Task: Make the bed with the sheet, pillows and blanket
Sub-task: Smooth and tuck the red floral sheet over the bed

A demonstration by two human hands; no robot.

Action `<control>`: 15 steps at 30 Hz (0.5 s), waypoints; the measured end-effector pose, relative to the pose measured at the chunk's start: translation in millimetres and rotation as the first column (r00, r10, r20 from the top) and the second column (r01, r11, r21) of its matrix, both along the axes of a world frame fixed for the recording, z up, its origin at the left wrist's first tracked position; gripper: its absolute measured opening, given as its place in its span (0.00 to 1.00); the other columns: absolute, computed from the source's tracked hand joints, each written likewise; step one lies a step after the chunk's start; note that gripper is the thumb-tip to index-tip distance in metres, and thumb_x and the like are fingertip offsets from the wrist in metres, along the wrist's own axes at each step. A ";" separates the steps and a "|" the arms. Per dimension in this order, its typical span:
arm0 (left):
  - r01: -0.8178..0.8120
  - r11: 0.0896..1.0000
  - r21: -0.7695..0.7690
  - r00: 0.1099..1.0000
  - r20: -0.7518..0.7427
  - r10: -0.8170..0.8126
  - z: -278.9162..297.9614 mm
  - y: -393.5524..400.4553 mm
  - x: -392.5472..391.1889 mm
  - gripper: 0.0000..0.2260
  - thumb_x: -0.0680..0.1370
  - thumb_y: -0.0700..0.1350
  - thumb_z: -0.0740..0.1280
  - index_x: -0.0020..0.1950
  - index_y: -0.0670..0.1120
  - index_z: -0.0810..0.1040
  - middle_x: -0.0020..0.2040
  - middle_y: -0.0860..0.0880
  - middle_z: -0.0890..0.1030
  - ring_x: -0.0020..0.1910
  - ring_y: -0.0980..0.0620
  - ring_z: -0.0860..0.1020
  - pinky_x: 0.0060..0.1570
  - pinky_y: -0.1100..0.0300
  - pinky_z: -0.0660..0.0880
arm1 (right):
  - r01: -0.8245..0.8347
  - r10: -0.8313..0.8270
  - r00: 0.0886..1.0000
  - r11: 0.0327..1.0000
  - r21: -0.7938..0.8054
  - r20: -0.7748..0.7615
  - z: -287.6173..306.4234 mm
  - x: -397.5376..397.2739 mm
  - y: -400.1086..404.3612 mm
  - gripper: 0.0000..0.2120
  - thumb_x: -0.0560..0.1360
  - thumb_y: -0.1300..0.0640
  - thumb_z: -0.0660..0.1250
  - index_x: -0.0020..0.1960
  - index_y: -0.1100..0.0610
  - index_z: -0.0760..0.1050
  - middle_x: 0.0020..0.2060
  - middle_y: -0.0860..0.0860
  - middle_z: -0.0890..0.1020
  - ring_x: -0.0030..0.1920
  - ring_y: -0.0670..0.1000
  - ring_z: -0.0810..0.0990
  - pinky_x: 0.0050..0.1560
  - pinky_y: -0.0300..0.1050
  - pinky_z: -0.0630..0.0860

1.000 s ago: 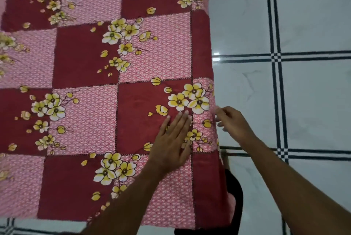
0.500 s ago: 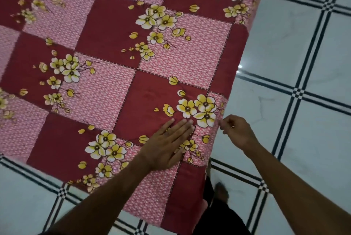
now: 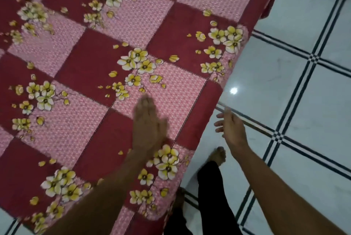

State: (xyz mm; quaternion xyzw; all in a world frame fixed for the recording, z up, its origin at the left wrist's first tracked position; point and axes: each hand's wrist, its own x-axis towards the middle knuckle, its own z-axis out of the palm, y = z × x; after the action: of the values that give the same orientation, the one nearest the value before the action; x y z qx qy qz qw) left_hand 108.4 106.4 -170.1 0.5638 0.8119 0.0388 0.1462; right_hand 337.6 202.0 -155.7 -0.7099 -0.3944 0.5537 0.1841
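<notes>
Left hand [image 3: 148, 126] lies flat, fingers straight, smoothing the floral sheet [image 3: 91, 64]; right hand [image 3: 230, 127] hovers beside the bed edge, fingers spread, empty.

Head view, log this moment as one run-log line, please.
stage: smoothing sheet | left hand: flat on sheet, fingers straight | right hand: open above tiled floor beside bed edge, holding nothing | pillows, blanket: not in view

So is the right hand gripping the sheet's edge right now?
No, the right hand hangs open over the floor tiles, beside the sheet but not touching it.
</notes>
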 end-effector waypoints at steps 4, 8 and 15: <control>0.693 0.721 -0.001 0.721 0.016 -0.693 3.1 55.5 65.8 0.32 0.85 0.58 0.51 0.82 0.40 0.50 0.82 0.41 0.49 0.82 0.45 0.46 0.78 0.41 0.51 | -0.143 0.145 0.987 0.989 0.032 -0.064 4.8 -0.8 60.7 0.21 0.84 0.40 0.55 0.51 0.54 0.80 0.41 0.50 0.84 0.40 0.49 0.81 0.40 0.42 0.72; 0.659 0.746 0.092 0.751 -0.035 -0.659 14.6 126.4 72.7 0.29 0.85 0.54 0.52 0.81 0.41 0.49 0.82 0.42 0.51 0.81 0.44 0.50 0.79 0.45 0.47 | -0.293 0.289 0.953 0.956 -0.027 -0.094 11.7 1.8 122.7 0.18 0.83 0.41 0.58 0.47 0.50 0.80 0.43 0.50 0.85 0.42 0.50 0.83 0.41 0.43 0.74; -0.358 0.933 0.018 0.932 0.063 0.357 12.6 261.1 10.4 0.30 0.85 0.55 0.44 0.81 0.36 0.47 0.82 0.37 0.46 0.81 0.42 0.45 0.79 0.40 0.46 | -0.186 0.186 0.976 0.983 0.011 -0.112 11.2 26.4 238.7 0.17 0.85 0.50 0.57 0.47 0.57 0.80 0.39 0.52 0.84 0.34 0.47 0.79 0.31 0.34 0.71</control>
State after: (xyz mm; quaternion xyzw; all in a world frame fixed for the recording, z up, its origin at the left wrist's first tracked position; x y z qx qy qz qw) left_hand 118.7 367.5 -157.5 0.4074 0.8957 0.0928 0.1522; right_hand 364.0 440.7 -144.6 -0.6376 -0.4481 0.6075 0.1535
